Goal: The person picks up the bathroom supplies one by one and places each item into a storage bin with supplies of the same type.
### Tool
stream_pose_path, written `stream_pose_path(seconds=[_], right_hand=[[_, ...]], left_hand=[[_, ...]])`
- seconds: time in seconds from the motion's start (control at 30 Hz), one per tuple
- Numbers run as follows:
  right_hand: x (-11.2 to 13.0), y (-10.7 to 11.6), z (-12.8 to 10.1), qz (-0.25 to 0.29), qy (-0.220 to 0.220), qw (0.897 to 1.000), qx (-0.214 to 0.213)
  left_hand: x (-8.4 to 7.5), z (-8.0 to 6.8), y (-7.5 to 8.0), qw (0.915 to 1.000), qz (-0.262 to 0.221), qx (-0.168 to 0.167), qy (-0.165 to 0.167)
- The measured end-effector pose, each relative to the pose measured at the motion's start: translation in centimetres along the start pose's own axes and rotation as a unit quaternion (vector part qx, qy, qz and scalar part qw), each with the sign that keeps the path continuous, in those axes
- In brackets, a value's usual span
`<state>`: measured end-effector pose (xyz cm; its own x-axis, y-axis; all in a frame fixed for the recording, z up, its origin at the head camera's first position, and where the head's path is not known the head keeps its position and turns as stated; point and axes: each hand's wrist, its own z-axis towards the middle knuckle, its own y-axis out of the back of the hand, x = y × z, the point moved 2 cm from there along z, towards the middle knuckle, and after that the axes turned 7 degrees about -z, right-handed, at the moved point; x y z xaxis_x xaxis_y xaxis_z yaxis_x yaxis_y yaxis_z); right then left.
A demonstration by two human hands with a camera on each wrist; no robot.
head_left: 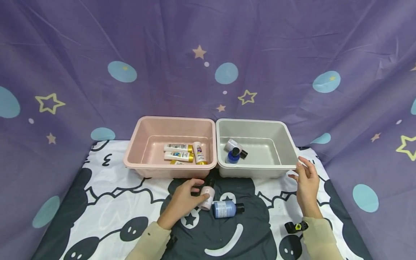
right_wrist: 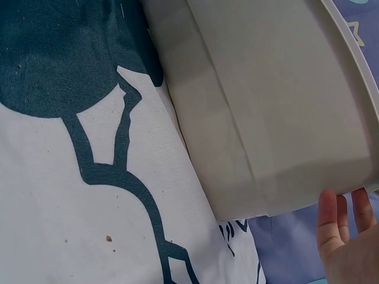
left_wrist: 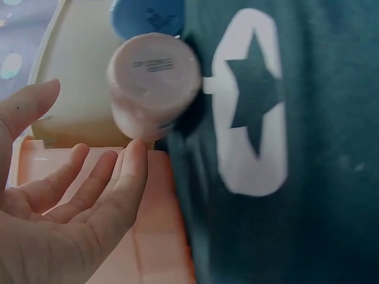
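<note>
- Pale-pink bottle (head_left: 208, 198) with a black cap lies at the lower centre of the frame, its cap towards the top edge.
- My left hand (head_left: 183, 198) is at that bottle, thumb and fingers spread rather than wrapped round it; I cannot tell whether a fingertip touches it.
- My right hand (head_left: 307, 184), right of centre, has loosely bent fingers at the near right corner of the grey bin (head_left: 256, 172), holding no bottle.
- Blue bottle (head_left: 225, 209) lies just right of the pink one, black cap pointing right.
- Inside the grey bin's left half I see a whitish bottle (head_left: 232, 144) and a dark-blue bottle (head_left: 232, 158).
- White tubes (head_left: 177, 156) with gold caps lie in the pink bin (head_left: 140, 148), left of centre.
</note>
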<state>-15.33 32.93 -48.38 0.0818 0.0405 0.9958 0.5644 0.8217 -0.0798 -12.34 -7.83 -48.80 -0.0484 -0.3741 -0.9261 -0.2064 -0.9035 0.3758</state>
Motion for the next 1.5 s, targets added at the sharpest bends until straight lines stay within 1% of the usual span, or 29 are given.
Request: stream_pose_path(seconds=[0.23,0.57,0.77,0.97,1.0,1.13,1.33,1.5], right_hand=[[0.1,0.0,0.0,0.012,0.0,1.0,0.002],[-0.1,0.1,0.0,0.003,0.0,1.0,0.002],[-0.2,0.1,0.1,0.009,0.004,1.0,0.0],[-0.2,0.1,0.1,0.011,0.004,1.0,0.0],[-0.2,0.0,0.1,0.011,0.004,1.0,-0.001],[-0.2,0.0,0.0,0.009,0.003,1.0,-0.001],[-0.3,0.1,0.1,0.005,0.004,1.0,0.0],[-0.3,0.1,0.1,0.008,0.008,1.0,0.001]], left_hand=[[1.1,0.1,-0.5,1.0,0.001,0.007,-0.002],[2.2,0.0,-1.1,0.9991,-0.005,0.034,0.025],[2.5,0.1,-1.2,0.9992,-0.007,0.032,0.024],[2.5,0.0,-1.2,0.9989,0.0,0.029,0.038],[2.5,0.0,-1.2,0.9989,0.001,0.029,0.037],[2.7,0.0,-1.1,0.9987,-0.011,0.027,0.042],[3.1,0.2,-0.8,0.9975,-0.023,0.025,0.062],[3.5,0.1,-0.6,0.9942,-0.052,0.031,0.089]])
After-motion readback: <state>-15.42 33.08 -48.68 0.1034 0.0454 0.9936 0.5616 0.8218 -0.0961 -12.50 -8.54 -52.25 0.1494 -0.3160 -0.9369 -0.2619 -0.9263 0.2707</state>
